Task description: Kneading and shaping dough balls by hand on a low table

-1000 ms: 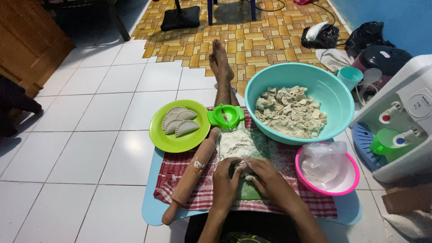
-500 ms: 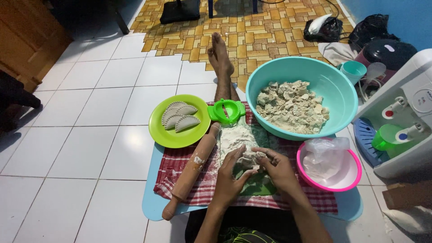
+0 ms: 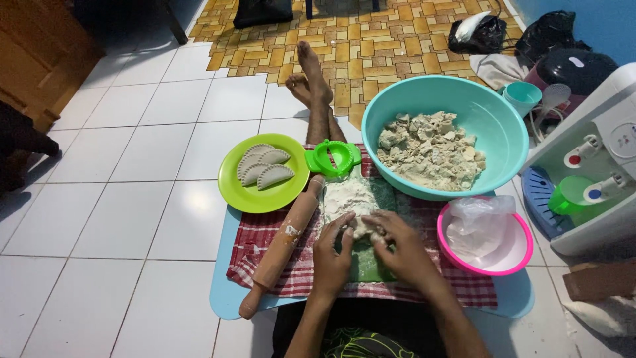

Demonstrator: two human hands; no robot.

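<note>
A dough lump is pinched between fingers of left hand & right hand, on the floured green mat. Approx. 3 folded pastries are done on the green plate left of mat; much filling is left in the teal bowl. Rolling pin is laid just left, press mold behind; nothing is blocked.

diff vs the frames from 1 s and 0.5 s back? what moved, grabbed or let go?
Both hands, left hand and right hand, crept slightly up the floured mat, still pressing the dough lump together; nothing grabbed or let go. Rolling pin, green plate of folded pastries, green press mould, teal bowl and pink bowl stayed put.
</note>
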